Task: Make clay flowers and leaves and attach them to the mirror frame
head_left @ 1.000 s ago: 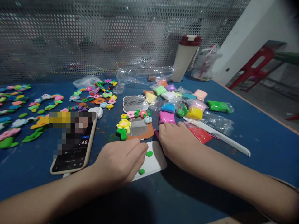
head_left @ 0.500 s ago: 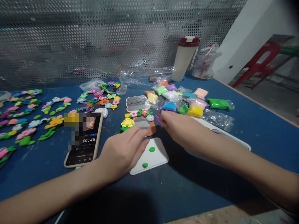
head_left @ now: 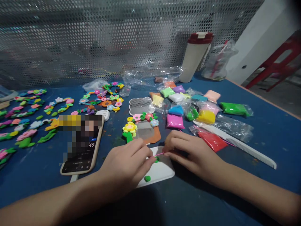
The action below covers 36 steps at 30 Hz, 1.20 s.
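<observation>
A thin pink stick (head_left: pixel 159 154), probably a clay modelling tool, spans the small gap between my hands. My right hand (head_left: pixel 191 152) pinches its right end. The other end meets the closed thumb and fingers of my left hand (head_left: pixel 130 163). Just beneath the stick lies a flat green clay leaf (head_left: pixel 156 159), partly hidden, on a white board (head_left: pixel 164 174). A green clay lump (head_left: pixel 147 178) rests nearer me on that board. Behind my left hand stands a frame (head_left: pixel 154 135) with a brown clay edge, trimmed with clay flowers (head_left: pixel 129 128) and leaves.
Several bagged clay packs, among them a magenta one (head_left: pixel 175 121) and a red one (head_left: pixel 213 140), lie at the right by a white comb (head_left: pixel 249 153). A phone (head_left: pixel 82 144) is at the left near decorated clay pieces (head_left: pixel 58 105). A tumbler (head_left: pixel 196 56) stands at the back.
My right hand has come down and toward me from beside the clay packs, bringing the pink stick over the leaf. My left hand has shifted slightly nearer. The view has tilted, uncovering magenta and red packs.
</observation>
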Each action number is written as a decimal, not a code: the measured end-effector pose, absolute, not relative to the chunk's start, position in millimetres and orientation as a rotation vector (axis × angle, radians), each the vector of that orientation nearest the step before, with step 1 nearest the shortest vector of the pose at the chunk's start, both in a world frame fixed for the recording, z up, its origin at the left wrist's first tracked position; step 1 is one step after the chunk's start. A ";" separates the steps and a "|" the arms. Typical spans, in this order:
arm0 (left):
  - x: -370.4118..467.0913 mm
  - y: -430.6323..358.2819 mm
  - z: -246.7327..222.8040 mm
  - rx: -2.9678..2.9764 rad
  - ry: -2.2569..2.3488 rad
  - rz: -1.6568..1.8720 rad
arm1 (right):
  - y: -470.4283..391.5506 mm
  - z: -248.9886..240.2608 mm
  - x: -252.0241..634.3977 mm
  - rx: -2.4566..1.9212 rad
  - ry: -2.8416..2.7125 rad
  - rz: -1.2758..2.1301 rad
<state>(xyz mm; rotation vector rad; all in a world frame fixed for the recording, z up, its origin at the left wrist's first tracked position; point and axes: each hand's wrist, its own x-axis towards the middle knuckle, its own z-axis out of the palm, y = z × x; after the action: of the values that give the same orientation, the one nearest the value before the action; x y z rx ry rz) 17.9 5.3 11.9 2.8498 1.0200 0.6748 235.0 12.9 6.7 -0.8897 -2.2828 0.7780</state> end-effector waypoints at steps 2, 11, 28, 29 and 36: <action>17.9 4.5 10.1 2.819 1.030 0.712 | 13.1 5.6 234.6 -0.947 -2.234 0.860; 17.7 9.9 5.5 2.658 1.074 0.659 | 10.3 7.0 230.8 -1.119 -2.197 0.981; 16.0 7.5 2.4 2.727 1.029 0.618 | 13.5 6.5 232.1 -1.127 -2.271 0.897; 16.2 7.4 2.4 2.748 1.017 0.620 | 13.6 6.4 231.9 -1.129 -2.274 0.895; 17.5 9.0 3.7 2.860 0.968 0.608 | 12.5 5.6 231.8 -1.122 -2.303 0.859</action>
<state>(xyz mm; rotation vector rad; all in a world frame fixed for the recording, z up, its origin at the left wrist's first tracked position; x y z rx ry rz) 17.5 9.0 3.7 2.8596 0.9681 0.6079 231.8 12.5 5.6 -1.1221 -2.3031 0.8592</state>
